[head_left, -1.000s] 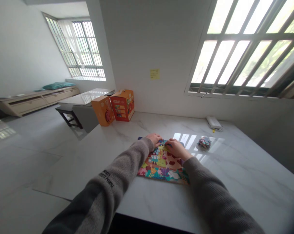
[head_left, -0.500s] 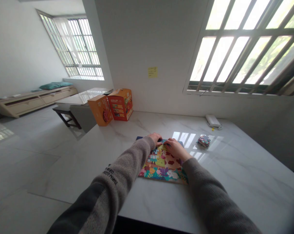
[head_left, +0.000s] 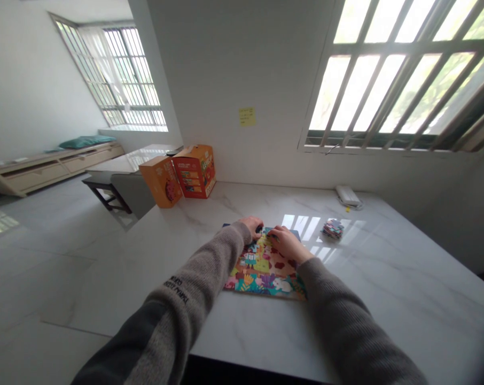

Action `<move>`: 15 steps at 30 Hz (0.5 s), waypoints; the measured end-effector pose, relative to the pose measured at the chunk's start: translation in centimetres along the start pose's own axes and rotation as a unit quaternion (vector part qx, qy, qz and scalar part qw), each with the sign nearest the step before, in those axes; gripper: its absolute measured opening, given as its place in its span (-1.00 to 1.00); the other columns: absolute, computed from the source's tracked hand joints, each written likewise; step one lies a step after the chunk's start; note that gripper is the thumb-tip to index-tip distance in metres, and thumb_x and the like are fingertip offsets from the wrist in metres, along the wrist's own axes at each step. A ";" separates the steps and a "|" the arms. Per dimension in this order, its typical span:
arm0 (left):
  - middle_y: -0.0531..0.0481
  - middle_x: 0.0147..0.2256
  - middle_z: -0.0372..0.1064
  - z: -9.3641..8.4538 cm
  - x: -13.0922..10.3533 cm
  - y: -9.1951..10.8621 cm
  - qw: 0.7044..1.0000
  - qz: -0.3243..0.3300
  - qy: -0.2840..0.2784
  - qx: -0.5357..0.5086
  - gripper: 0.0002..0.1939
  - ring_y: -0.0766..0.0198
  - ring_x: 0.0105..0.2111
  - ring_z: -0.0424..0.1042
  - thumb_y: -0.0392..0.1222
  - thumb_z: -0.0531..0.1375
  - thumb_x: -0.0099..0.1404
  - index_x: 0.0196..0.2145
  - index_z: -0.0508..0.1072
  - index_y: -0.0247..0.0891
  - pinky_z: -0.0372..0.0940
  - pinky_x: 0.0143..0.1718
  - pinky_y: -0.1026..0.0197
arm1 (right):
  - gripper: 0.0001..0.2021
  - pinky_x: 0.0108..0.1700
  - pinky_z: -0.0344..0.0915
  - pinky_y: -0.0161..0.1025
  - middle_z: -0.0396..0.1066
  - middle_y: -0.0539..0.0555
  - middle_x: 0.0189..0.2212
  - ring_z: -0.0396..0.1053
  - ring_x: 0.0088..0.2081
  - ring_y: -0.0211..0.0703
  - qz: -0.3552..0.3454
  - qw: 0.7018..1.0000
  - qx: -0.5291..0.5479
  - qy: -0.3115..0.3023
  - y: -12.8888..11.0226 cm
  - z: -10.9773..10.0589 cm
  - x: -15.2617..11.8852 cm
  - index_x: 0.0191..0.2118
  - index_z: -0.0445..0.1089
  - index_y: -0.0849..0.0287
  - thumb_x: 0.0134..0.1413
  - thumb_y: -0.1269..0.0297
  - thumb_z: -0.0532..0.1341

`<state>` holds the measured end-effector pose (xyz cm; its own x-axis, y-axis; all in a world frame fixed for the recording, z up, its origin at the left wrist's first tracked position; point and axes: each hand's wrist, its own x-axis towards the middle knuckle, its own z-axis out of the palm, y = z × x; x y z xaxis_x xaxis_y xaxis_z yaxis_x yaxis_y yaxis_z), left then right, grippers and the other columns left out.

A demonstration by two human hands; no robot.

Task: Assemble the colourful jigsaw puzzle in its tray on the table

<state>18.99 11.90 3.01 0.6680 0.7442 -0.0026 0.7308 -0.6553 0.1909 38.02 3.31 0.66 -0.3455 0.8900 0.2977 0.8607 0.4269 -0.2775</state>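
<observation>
A colourful jigsaw puzzle point(head_left: 262, 270) with cartoon animals and plants lies flat on the white marbled table in front of me. My left hand point(head_left: 251, 226) is at its upper edge, fingers bent and drawn together; a dark bit shows by the fingertips, too small to name. Close beside it, my right hand point(head_left: 281, 238) rests on the upper right part, its fingers curled down onto the surface. Whatever lies under those fingertips is hidden. To the right sits a small stack of loose puzzle pieces point(head_left: 333, 228), touched by neither hand.
Two orange boxes point(head_left: 194, 172) stand at the table's back left corner. A white power strip point(head_left: 347, 196) with a cable lies at the back right. A yellow sticky note point(head_left: 247, 116) is on the wall, and a barred window point(head_left: 402, 69) lets sunlight fall across the table point(head_left: 386, 299).
The whole view has shifted slightly. My left hand's fingers have moved a little away from the right hand's, widening the gap between them. The puzzle and the stack stay put.
</observation>
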 end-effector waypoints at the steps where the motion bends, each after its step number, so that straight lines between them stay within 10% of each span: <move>1: -0.02 -0.07 0.51 0.0 -0.1 -0.3 1.000 -0.001 -0.001 -0.001 -0.59 0.15 -0.08 0.45 -0.05 0.28 0.15 -0.03 0.51 -0.13 0.35 -0.05 0.24 | -0.80 0.01 0.25 -0.29 0.43 0.11 -0.17 0.34 -0.10 -0.13 0.001 1.000 0.000 0.000 0.0 0.0 0.0 -0.09 0.50 0.13 0.24 0.40 0.17; 15: -0.04 -0.15 0.53 0.3 -0.6 -1.7 0.999 0.016 0.015 -0.028 -0.65 0.18 -0.13 0.46 -0.10 0.29 0.16 -0.08 0.55 -0.19 0.34 -0.04 0.24 | -0.80 0.02 0.27 -0.25 0.43 0.13 -0.16 0.33 -0.10 -0.09 -0.002 1.000 0.005 0.001 0.2 0.2 0.0 -0.09 0.50 0.15 0.25 0.38 0.16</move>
<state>17.40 12.47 2.40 0.6851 0.7276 0.0335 0.7001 -0.6705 0.2456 38.14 3.42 0.46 -0.3476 0.8885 0.2997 0.8562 0.4311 -0.2849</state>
